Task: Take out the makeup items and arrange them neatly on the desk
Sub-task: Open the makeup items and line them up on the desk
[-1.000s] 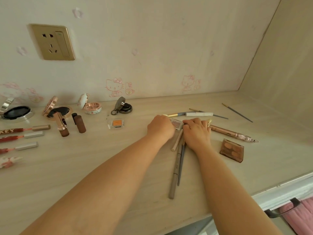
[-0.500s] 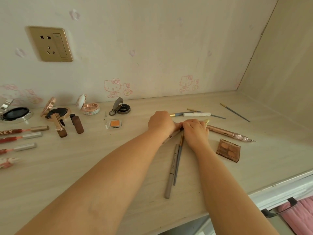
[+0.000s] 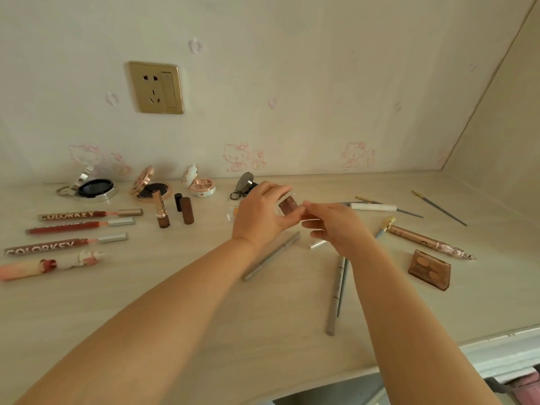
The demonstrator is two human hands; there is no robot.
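Holding a small eyeshadow pot [image 3: 287, 205] above the desk [image 3: 204, 302] — left hand [image 3: 261, 214] curled round it, right hand [image 3: 336, 226] pinching its edge.
Pale wood desk, stickered wall, one socket [image 3: 155, 87]; four lip tubes [image 3: 70, 229], four open compacts [image 3: 152, 188] — one brown palette [image 3: 429, 269].

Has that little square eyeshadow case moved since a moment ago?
Yes. The case has come up off the desk into the left hand, now nearer the wall than the pencils.
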